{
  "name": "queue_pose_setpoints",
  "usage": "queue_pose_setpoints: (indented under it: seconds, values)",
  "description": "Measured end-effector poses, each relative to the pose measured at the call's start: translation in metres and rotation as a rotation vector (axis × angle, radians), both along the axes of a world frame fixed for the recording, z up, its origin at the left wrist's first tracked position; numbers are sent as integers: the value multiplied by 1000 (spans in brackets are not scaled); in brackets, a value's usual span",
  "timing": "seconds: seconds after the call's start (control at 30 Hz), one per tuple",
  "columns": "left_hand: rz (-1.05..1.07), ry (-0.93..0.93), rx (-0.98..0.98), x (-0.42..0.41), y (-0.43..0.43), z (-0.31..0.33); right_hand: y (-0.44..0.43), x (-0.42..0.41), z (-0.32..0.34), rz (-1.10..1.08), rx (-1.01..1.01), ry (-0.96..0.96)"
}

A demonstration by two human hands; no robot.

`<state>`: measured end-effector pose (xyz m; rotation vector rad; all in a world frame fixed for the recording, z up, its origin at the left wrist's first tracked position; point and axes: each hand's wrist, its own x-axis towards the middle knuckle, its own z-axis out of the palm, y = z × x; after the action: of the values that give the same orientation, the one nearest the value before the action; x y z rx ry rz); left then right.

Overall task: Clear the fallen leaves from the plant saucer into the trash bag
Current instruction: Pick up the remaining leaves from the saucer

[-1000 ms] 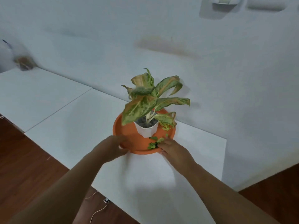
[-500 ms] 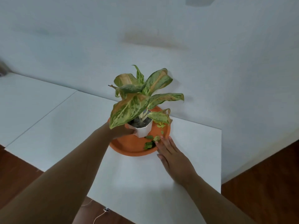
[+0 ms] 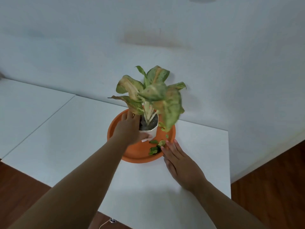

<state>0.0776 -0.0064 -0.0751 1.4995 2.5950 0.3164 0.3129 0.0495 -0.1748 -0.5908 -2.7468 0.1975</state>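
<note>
An orange plant saucer (image 3: 137, 153) sits on a white table (image 3: 69, 138). In it stands a small white pot (image 3: 152, 132) with a green and yellow leafy plant (image 3: 153, 95), now tilted and blurred. My left hand (image 3: 128, 129) is wrapped around the pot. Several small fallen leaves (image 3: 156, 146) lie in the saucer's front right part. My right hand (image 3: 179, 164) rests flat on the table with its fingers apart, fingertips at the saucer's rim beside the leaves. No trash bag is in view.
A white wall (image 3: 214, 63) rises right behind the table. A second white table (image 3: 24, 103) adjoins on the left. Brown wooden floor (image 3: 272, 187) lies to the right and lower left. A thin cable (image 3: 105, 224) hangs under the front edge.
My left hand moved from the saucer's rim to the pot and gripped it. The plant has swung and tilted to the right. My right hand flattened beside the saucer.
</note>
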Motion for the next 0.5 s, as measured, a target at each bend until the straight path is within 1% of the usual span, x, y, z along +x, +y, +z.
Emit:
queue_pose_setpoints:
  seconds: [0.07, 0.13, 0.2, 0.27, 0.3, 0.4, 0.43, 0.5]
  values:
    - [115, 218, 56, 22, 4, 1, 1, 1, -1, -3, -32, -24]
    - [265, 207, 123, 33, 7, -6, 1, 1, -1, -13, -89, -35]
    - [332, 133, 160, 34, 9, -12, 1, 0, -2, -15, -105, -37]
    - [268, 122, 175, 24, 9, -15, 1, 0, -2, -16, -109, -44]
    - [205, 83, 179, 14, 9, -17, 1, 0, -2, -17, -104, -46]
    - [53, -211, 123, -11, 8, -16, 1, 0, -2, -19, -94, -36]
    - [33, -251, 119, -15, 8, -16, 1, 0, -1, -15, -89, -29]
    - [24, -223, 141, -19, 6, -18, 0, 0, 0, -12, -86, -15]
